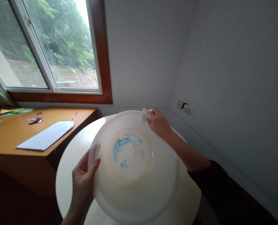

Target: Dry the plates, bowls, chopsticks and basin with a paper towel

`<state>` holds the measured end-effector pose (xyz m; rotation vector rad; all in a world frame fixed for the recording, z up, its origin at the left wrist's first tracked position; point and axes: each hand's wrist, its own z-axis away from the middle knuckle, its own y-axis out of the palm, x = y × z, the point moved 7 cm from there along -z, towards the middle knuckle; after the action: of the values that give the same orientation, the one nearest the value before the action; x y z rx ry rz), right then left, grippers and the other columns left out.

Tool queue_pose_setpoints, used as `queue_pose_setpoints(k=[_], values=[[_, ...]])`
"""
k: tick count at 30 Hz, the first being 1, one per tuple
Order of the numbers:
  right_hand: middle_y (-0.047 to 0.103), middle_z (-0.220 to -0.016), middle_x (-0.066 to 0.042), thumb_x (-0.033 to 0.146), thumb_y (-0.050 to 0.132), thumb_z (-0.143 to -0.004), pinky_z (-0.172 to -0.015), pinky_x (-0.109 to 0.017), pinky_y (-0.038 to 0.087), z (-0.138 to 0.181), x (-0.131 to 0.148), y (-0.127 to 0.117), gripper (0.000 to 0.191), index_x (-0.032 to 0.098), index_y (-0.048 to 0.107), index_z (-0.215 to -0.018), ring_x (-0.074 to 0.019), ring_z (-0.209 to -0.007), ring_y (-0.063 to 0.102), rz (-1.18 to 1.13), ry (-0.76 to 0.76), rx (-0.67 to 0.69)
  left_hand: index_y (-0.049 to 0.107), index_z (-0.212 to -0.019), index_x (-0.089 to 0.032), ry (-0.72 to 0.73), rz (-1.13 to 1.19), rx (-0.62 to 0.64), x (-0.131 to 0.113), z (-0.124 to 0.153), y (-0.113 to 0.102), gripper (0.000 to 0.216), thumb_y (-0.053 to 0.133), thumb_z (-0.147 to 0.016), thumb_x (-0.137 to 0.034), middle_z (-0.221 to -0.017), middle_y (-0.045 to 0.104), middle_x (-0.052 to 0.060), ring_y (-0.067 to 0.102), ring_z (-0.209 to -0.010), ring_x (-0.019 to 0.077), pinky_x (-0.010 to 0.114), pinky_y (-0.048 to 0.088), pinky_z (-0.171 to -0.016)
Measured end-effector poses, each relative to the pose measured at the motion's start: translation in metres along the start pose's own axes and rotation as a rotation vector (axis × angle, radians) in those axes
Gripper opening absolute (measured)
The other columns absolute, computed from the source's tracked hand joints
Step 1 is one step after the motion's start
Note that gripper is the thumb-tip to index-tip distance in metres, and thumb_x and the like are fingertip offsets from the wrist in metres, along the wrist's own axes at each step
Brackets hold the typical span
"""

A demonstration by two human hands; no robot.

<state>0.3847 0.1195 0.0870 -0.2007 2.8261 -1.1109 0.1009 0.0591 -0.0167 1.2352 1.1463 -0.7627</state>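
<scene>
A large translucent white plastic basin (163, 168) is tilted toward me above a round white table (68, 168). Worn blue print marks the middle of its base. My left hand (85, 178) grips the basin's left rim, thumb on the near side and fingers showing faintly through the plastic. At the far upper rim, my right hand (158, 122) pinches a white tissue (144, 115) and presses it against the basin. Part of the tissue is hidden behind the fingers.
A wooden desk (10, 142) stands at the left, bearing folded white paper (46, 135), a pen (74, 115) and small red and dark items (35, 120). A window (66, 47) is behind it. A wall socket (188, 108) sits at the right.
</scene>
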Motion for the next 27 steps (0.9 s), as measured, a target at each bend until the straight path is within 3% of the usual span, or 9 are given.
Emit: queue_pose_setpoints(k=[5,9,13,20,27], values=[[0.053,-0.091,-0.012,0.021,0.047,-0.083,-0.079,-0.036,0.049,0.056,-0.038,-0.005,0.029,0.011,0.057,-0.109,-0.0244,-0.087,0.055,0.005,0.105,-0.013,0.062,-0.115,-0.018,0.012,-0.019,-0.022,0.002,0.0,-0.003,0.064,0.076,-0.055,-0.034,-0.098,0.07,0.008,0.067,-0.083,0.0251,0.027,0.057,-0.064],[0.053,-0.09,-0.012,0.024,0.044,-0.086,-0.078,-0.037,0.049,0.105,-0.04,-0.018,0.034,0.01,0.053,-0.115,-0.0242,-0.084,0.056,0.038,0.12,-0.042,0.062,-0.114,-0.019,0.028,-0.025,-0.035,0.004,0.001,-0.008,0.058,0.075,-0.058,-0.033,-0.1,0.07,0.007,0.067,-0.079,0.0219,0.024,0.056,-0.062],[0.054,-0.085,-0.011,0.022,0.039,-0.088,-0.072,-0.037,0.051,0.143,-0.022,-0.024,0.034,0.011,0.05,-0.119,-0.0228,-0.079,0.056,0.048,0.049,0.053,0.064,-0.112,-0.021,0.076,-0.04,-0.076,0.004,0.005,-0.013,0.053,0.075,-0.061,-0.031,-0.099,0.07,0.005,0.067,-0.08,0.0194,0.021,0.056,-0.063],[0.056,-0.081,-0.008,0.014,0.038,-0.085,-0.067,-0.032,0.053,0.189,0.019,-0.023,0.023,0.015,0.058,-0.096,-0.019,-0.073,0.06,-0.059,0.048,0.285,0.065,-0.11,-0.021,0.164,-0.046,-0.122,0.001,0.011,-0.014,0.049,0.075,-0.062,-0.027,-0.1,0.071,0.004,0.065,-0.092,0.0216,0.023,0.056,-0.074],[0.059,-0.082,-0.007,0.01,0.037,-0.084,-0.068,-0.03,0.053,0.206,0.093,-0.019,0.023,0.015,0.059,-0.091,-0.0176,-0.072,0.06,-0.262,0.047,0.442,0.065,-0.109,-0.021,0.188,-0.015,-0.224,0.005,0.016,-0.018,0.047,0.074,-0.063,-0.024,-0.109,0.068,0.004,0.063,-0.099,0.0223,0.027,0.052,-0.087]])
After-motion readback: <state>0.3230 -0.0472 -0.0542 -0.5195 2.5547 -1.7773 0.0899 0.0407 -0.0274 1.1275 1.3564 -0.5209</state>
